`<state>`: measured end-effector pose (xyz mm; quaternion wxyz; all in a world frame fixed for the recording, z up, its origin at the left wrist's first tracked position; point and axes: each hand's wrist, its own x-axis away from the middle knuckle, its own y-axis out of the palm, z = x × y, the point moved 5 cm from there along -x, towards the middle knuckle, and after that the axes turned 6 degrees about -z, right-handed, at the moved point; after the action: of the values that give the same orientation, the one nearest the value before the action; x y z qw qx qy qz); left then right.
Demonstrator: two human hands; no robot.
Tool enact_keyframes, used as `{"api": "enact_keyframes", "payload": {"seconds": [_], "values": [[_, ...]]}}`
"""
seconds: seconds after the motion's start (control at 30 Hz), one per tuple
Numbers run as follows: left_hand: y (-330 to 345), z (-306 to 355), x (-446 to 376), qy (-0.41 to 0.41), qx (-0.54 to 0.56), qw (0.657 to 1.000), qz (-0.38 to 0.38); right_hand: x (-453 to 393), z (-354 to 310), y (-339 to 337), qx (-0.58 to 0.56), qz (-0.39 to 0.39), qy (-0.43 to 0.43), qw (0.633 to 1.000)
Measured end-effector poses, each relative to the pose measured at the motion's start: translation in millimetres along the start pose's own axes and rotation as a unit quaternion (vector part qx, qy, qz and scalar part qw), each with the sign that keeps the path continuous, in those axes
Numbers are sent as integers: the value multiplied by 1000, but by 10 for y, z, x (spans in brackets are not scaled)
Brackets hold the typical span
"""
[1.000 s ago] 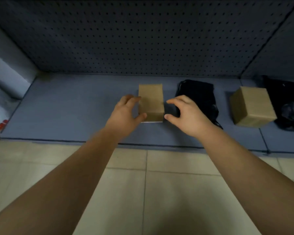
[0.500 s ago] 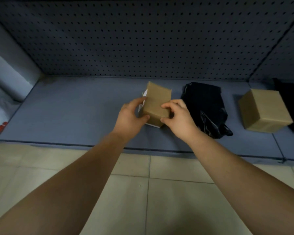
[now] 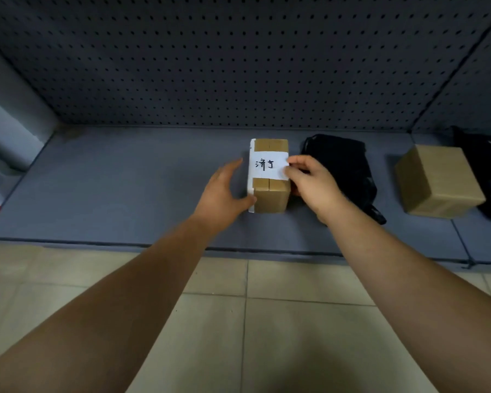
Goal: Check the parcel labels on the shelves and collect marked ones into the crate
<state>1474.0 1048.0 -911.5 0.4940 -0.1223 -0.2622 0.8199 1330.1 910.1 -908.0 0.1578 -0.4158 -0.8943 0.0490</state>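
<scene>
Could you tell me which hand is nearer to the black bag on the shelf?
Right. The right hand sits between the labelled box and the black bag, overlapping the bag's edge; the left hand is on the box's far side.

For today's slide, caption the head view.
Both hands steady a labelled cardboard parcel on the shelf.

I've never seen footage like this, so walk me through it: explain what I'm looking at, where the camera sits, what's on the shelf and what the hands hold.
No machine here: a person's two bare arms, filmed by a wide-angle camera worn on their head, looking forward and down. They face a low grey shelf with a pegboard back, above a tiled floor. On it lie a small cardboard box, a black bag beside it, and another box further right. The small box bears a white label with handwriting. The left hand touches the box's left side, fingers relaxed. The right hand pinches the label's right edge.
</scene>
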Motion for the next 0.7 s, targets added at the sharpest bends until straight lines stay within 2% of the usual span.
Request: {"api": "enact_keyframes", "payload": {"seconds": [0.1,0.23,0.3,0.43,0.5,0.6,0.7], "values": [[94,-50,39,-38,10,999,-35,15,6,142,58,-28,-14,998],[-73,-72,40,1,26,999,35,2,56,277,-43,-53,12,998],[-157,-85,35,21,24,999,38,-15,113,306,-87,-69,49,993],[-159,-100,17,48,16,998,-27,46,120,209,32,-49,92,994],[-128,-115,1,28,52,998,-39,95,70,159,60,-62,89,992],[-50,-101,-7,-18,92,995,-31,81,31,109,115,-66,17,991],[-4,-125,-7,-66,73,995,-17,65,136,83,81,-80,32,993]]}}
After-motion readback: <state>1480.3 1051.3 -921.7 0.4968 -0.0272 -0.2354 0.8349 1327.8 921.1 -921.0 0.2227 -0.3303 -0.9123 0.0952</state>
